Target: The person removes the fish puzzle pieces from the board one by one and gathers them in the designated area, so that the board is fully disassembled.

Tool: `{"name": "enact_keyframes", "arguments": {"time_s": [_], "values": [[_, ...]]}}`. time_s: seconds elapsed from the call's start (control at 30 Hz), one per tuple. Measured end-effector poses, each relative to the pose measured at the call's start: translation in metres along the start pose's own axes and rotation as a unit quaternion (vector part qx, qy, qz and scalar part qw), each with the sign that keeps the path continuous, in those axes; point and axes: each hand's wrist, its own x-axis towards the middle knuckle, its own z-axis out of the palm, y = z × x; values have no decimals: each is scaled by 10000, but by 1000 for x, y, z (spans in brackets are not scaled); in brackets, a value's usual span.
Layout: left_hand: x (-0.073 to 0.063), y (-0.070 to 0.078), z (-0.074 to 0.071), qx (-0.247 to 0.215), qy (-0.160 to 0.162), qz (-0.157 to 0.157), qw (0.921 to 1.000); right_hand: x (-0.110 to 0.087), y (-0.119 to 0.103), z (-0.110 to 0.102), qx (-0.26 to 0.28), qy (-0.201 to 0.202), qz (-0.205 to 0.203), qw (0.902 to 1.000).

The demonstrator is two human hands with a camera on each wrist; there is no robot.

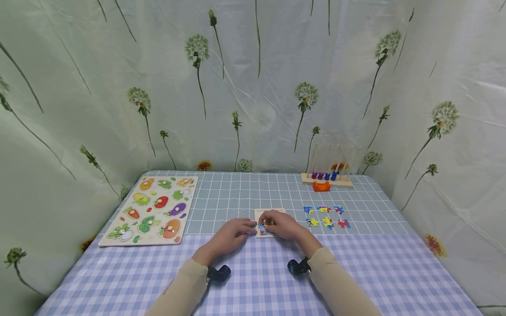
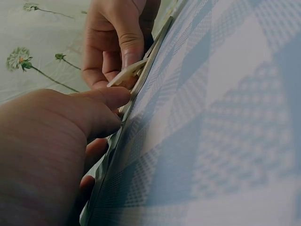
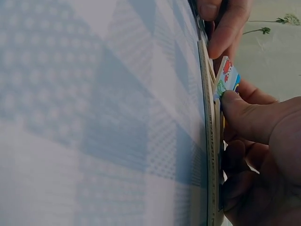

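Note:
A small wooden puzzle board (image 1: 272, 211) lies on the table between both hands. My right hand (image 1: 285, 225) is over it, thumb and fingers pinching a puzzle piece (image 3: 227, 75) with a red crab on its printed face. In the right wrist view the piece stands tilted against the board's layered edge. My left hand (image 1: 233, 233) is at the board's left side, its fingers extended and the fingertips right at the edge. The left wrist view shows the pale underside of the piece close to the left index finger. Part of the board is hidden under the right hand.
Several loose jigsaw pieces (image 1: 327, 222) lie in two rows to the right. Behind them stand an orange curved block (image 1: 321, 187) and a wooden peg rack (image 1: 345, 181) with purple and blue beads. A vegetable knob puzzle (image 1: 155, 212) lies at left.

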Motion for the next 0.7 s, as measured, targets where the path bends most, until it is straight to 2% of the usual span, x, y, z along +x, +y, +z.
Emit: {"name": "enact_keyframes", "arguments": {"time_s": [0.37,0.7], "values": [[0,2,-2,-3,-37,-123,9999,-4,0,-8,370,-79,-244,9990],[1,0,0,8,-25,-28,10000,0,2,-8,-100,-206,-633,9977]]}}
